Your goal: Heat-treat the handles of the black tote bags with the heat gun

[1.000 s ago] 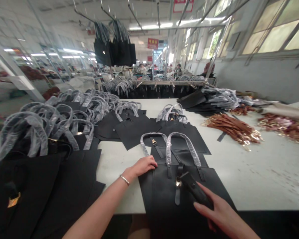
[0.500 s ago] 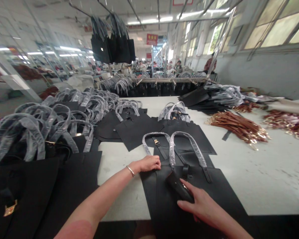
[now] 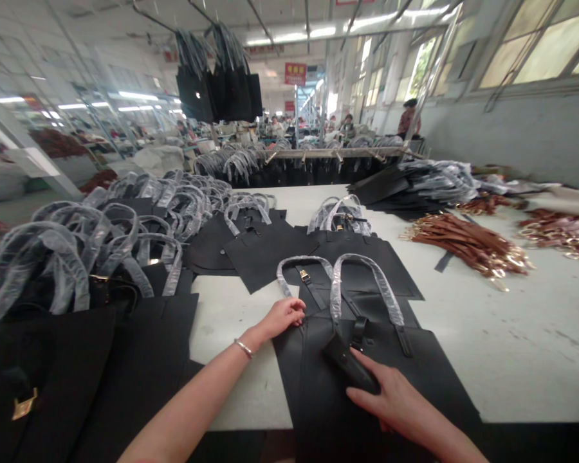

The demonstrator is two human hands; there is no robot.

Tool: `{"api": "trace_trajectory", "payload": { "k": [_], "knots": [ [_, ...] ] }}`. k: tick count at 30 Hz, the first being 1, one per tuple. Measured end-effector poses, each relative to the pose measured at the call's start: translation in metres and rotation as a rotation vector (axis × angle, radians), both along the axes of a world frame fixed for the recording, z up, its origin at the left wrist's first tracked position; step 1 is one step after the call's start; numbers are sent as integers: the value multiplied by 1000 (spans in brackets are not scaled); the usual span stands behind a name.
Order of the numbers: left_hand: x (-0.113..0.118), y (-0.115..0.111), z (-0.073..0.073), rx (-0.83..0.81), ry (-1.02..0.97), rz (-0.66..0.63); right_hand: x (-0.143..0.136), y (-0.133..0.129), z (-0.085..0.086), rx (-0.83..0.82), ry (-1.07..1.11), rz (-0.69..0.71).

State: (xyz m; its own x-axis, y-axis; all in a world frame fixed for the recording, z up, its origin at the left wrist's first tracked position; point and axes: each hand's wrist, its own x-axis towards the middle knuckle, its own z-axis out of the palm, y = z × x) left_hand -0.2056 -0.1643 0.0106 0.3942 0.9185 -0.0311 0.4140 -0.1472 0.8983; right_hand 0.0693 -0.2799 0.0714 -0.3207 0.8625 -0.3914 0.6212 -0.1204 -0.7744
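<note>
A black bag panel lies flat in front of me, with two plastic-wrapped handles standing up from its top edge. My right hand is closed around a small black case-like object, thumb on one side and fingers on the other, just over the panel. At the panel's upper left corner rests my left hand, its fingers curled; whatever they pinch is too small to make out. A bracelet circles the left wrist. Behind the panel lies a black strap with a gold buckle.
Many black bags with wrapped handles crowd the left side. Brown straps with gold clasps lie on the white table at right. Further black panels are behind. Finished bags hang overhead; people are in the background.
My left hand has shifted slightly left at the panel's corner. The black object in my right hand has tilted a little and moved slightly down and right.
</note>
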Motion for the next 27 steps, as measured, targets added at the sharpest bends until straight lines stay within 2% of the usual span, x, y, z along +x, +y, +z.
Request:
{"api": "trace_trajectory", "payload": {
  "k": [2, 5, 8, 11, 16, 19, 27],
  "knots": [
    [1, -3, 4, 118, 77, -96, 0, 0, 0, -7, 4, 1],
    [1, 3, 12, 275, 235, -326, -1, -1, 2, -1, -6, 1],
    [1, 17, 19, 270, 316, -477, -3, -2, 4, 44, -7, 3],
    [3, 30, 23, 221, 353, -539, -5, -3, 7, 73, -4, 2],
    [6, 40, 24, 82, 238, -533, -5, -4, 8, 80, 6, -19],
    [5, 39, 23, 31, 163, -482, -5, -4, 8, 92, 7, -19],
    [5, 15, 7, -166, -121, -148, -11, -3, 10, 98, 2, -14]
  ]
}}
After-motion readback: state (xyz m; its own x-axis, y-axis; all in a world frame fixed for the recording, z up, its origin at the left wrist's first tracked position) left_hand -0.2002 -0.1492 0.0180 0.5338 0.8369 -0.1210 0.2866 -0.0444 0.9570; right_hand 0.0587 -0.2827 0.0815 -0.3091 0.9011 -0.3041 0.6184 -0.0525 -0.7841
